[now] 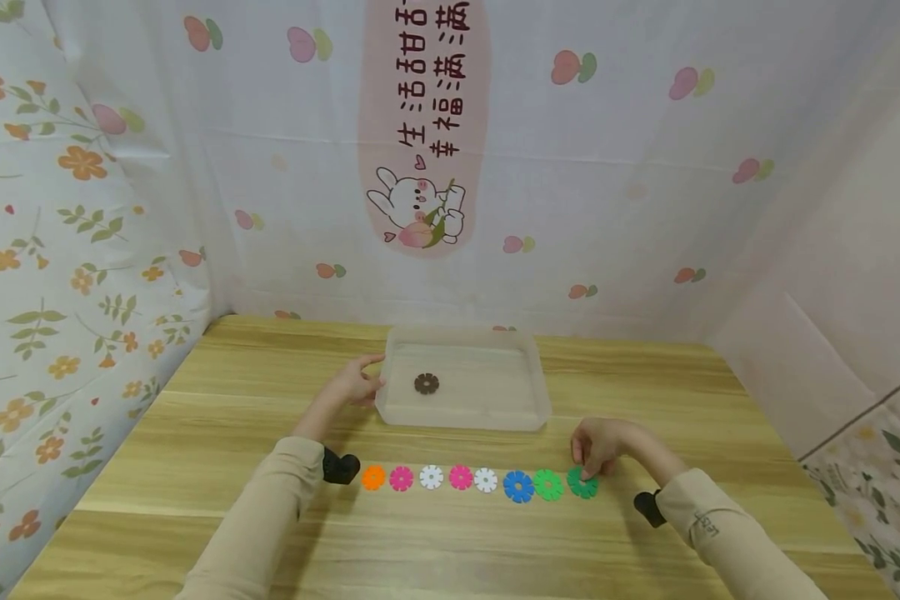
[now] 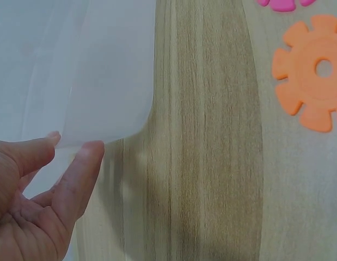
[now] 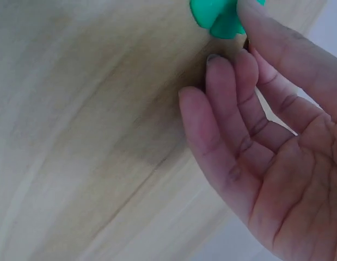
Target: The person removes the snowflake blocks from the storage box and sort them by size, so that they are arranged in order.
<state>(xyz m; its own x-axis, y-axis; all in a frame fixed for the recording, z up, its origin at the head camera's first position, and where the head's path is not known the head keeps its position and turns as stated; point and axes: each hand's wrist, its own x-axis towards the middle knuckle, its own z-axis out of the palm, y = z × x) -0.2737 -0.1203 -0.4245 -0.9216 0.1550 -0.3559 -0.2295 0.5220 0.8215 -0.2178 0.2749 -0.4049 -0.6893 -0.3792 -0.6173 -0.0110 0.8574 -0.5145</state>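
Note:
A row of notched plastic discs lies across the table. My right hand point(image 1: 600, 442) is at its right end, thumb on the dark green disc point(image 1: 582, 482). In the right wrist view the thumb covers part of this green disc point(image 3: 225, 24), the index fingertip is hidden behind it, and the other fingers bend loosely below. My left hand point(image 1: 355, 383) touches the left side of a translucent plastic box point(image 1: 461, 418). The left wrist view shows thumb and fingertips of that hand point(image 2: 43, 190) spread against the box rim. A brown disc point(image 1: 427, 383) lies inside the box.
Leftward from the dark green disc lie a light green disc point(image 1: 548, 484), a blue disc point(image 1: 518, 487), white and pink discs, and an orange disc point(image 1: 373, 477). The wooden table point(image 1: 450, 542) meets a patterned cloth point(image 1: 285, 250) behind the box.

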